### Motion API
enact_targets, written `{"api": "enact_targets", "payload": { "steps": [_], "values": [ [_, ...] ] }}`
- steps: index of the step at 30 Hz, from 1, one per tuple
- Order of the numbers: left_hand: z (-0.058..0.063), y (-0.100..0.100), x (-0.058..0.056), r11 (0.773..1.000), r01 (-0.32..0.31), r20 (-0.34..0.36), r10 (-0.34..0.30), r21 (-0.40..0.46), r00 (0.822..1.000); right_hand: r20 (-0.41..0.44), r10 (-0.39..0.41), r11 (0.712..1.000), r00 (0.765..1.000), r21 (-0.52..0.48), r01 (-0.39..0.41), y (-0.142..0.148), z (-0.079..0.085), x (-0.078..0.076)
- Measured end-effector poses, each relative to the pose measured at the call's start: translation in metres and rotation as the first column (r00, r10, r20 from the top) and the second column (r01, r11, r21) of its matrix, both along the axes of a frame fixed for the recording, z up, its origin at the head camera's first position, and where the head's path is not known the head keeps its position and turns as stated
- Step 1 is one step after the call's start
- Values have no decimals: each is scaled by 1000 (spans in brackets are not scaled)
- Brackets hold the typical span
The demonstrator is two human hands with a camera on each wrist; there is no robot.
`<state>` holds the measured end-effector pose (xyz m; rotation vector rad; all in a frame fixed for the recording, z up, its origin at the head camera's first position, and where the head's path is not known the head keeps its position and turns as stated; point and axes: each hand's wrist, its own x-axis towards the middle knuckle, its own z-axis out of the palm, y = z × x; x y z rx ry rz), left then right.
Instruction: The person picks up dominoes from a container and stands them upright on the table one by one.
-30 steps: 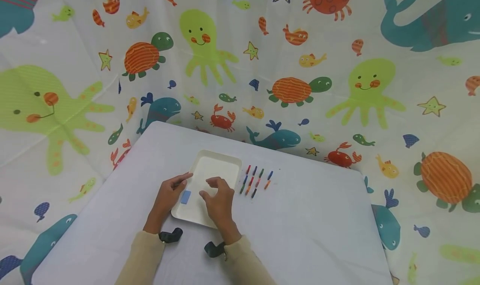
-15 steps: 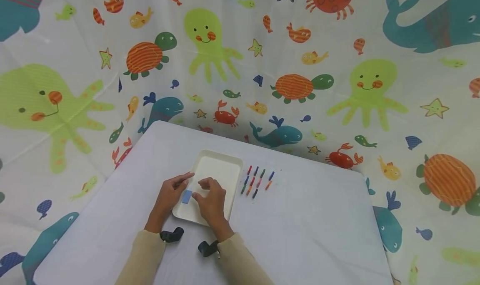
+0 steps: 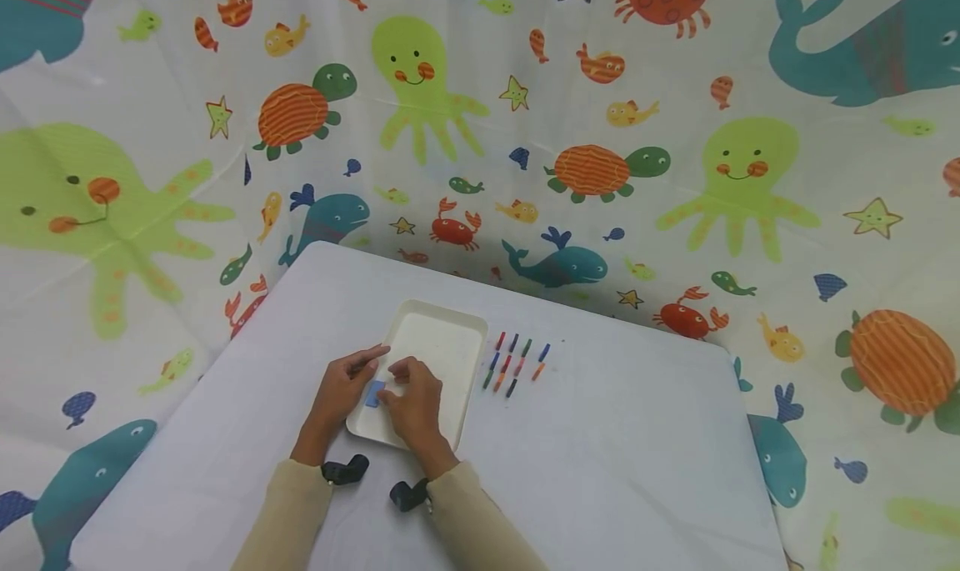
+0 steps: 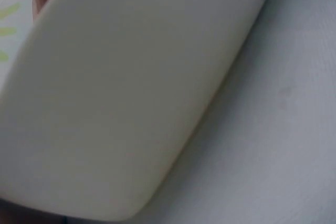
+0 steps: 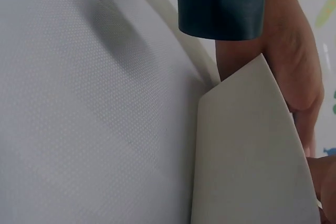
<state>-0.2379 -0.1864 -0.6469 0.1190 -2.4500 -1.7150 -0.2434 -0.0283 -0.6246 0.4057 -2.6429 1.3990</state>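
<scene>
A white shallow tray [image 3: 450, 311] lies on the table, its side filling much of the left wrist view [image 4: 121, 93]. My left hand [image 3: 341, 394] rests along the tray's left rim, fingers mostly straight. Inside the tray near that rim is a flat, light blue rectangular piece [image 3: 373, 394]. Over the tray, my right hand [image 3: 417, 403] has bent fingers, with a gap between thumb and forefinger. Its thumb tip overlaps the blue piece's right edge; whether it touches is unclear. In the right wrist view the left hand [image 5: 294, 61] shows behind the tray's wall [image 5: 247, 156].
Several short coloured sticks, crayon-like [image 3: 507, 363], lie in rows right of the tray. Dark camera mounts [image 3: 345, 469] sit on both wrists. A white cloth covers the table [image 3: 637, 446]. A sea-animal-printed curtain [image 3: 480, 121] hangs behind and at the sides.
My right hand has moved left across the tray to the blue piece, and the gap between its thumb and forefinger has narrowed. The left hand stays on the rim.
</scene>
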Motion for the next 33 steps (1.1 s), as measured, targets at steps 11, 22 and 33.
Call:
{"api": "enact_targets", "payload": {
  "steps": [11,22,33],
  "values": [
    [-1,4,-1,999,2,21,-3,33,1000,-32,11,996,999,88,-8,-6,-4,-2],
    [-3,7,-1,1000,-6,17,5,26,1000,-41,45,983,998,181,-37,-5,-3,-5],
    [-1,7,-3,999,-23,30,22,39,999,-52,72,983,996,173,-62,8,4,-6]
  ]
}}
